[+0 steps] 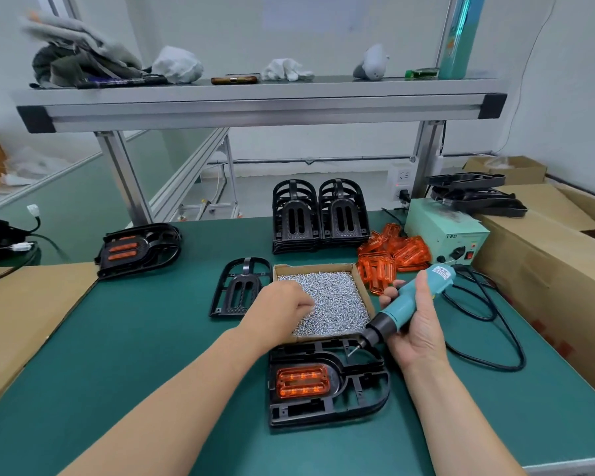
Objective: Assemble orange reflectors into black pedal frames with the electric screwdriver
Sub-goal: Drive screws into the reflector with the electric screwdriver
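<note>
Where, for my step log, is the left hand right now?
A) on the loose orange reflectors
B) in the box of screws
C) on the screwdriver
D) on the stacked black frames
B: the left hand is down in the cardboard box, fingers pinching at the screws, while the right hand holds the electric screwdriver.

White walls (323, 25), aluminium shelf (255, 104), green bench (152, 355)
</note>
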The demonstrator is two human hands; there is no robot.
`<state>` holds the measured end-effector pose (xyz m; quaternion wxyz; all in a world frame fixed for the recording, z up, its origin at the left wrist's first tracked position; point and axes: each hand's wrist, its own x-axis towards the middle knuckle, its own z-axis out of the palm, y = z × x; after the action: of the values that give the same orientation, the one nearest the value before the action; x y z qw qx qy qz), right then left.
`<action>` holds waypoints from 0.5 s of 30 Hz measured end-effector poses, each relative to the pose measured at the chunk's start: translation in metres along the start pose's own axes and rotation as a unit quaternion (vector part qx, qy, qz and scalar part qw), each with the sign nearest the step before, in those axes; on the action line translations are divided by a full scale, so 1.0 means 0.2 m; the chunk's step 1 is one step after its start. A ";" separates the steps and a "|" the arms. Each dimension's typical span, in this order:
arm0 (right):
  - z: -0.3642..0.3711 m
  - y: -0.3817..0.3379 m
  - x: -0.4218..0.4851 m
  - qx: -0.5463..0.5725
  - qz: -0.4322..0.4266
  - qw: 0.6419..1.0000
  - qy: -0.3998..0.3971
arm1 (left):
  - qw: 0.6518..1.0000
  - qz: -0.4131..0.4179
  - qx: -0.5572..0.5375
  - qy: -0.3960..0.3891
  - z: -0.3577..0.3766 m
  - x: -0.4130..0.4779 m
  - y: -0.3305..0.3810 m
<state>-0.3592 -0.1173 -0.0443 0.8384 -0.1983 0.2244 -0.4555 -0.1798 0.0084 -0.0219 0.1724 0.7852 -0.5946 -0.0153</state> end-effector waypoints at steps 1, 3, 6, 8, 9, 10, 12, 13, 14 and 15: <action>0.00 0.00 0.00 -0.007 -0.005 1.000 0.000 | 0.999 -0.007 -0.027 0.019 0.00 -0.01 0.00; 0.01 0.00 -0.02 -0.021 -0.014 1.000 -0.001 | 0.994 -0.034 -0.089 0.051 -0.01 -0.03 0.01; 0.05 0.01 -0.04 -0.037 -0.025 0.999 0.002 | 0.971 -0.088 -0.207 0.080 -0.03 -0.09 0.05; 0.08 0.01 -0.06 -0.050 -0.037 0.998 0.015 | 0.931 -0.137 -0.331 0.070 -0.04 -0.16 0.08; 0.10 0.01 -0.08 -0.055 -0.045 0.997 0.023 | 0.907 -0.156 -0.387 0.064 -0.04 -0.19 0.10; 0.13 0.02 -0.09 -0.057 -0.054 0.996 0.032 | 0.881 -0.172 -0.437 0.062 -0.04 -0.23 0.11; 0.17 0.02 -0.11 -0.054 -0.074 0.995 0.051 | 0.824 -0.202 -0.525 0.061 -0.04 -0.29 0.14; 0.19 0.02 -0.12 -0.052 -0.082 0.993 0.061 | 0.797 -0.215 -0.561 0.059 -0.04 -0.31 0.15; 0.20 0.03 -0.13 -0.050 -0.088 0.993 0.068 | 0.770 -0.225 -0.594 0.055 -0.04 -0.34 0.16; 0.21 0.04 -0.13 -0.047 -0.092 0.992 0.073 | 0.743 -0.234 -0.626 0.051 -0.03 -0.36 0.18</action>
<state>-0.3437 -0.0854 -0.0083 0.7640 -0.2234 0.2872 -0.5329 -0.2318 0.0685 -0.0184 0.6462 0.6148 -0.2397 -0.3833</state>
